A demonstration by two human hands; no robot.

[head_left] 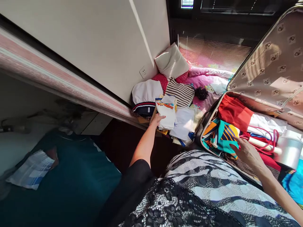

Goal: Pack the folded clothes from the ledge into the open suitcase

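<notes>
My left hand (157, 120) is at the near left edge of a folded white garment (167, 117) with an orange print. Its thumb lies on top and its other fingers are hidden by the cloth. More folded white clothes (184, 121) lie to the right of it. Over an open suitcase (200, 129) hovers my right hand (247, 152), its fingers apart and holding nothing. Nearest to it is a teal, orange and yellow patterned cloth (221, 138). A white rod wrapped in red cord (262, 143) and a silvery cylinder (290, 146) lie just beyond.
Red cloth (234, 110) fills the suitcase's back corner; its patterned lid (272, 60) stands raised. Behind the folded clothes are striped fabric (180, 92), a white cushion (171, 61) and a white-and-navy item (147, 94). A wall (94, 47) borders the left; a teal-covered bed (78, 176) lies lower left.
</notes>
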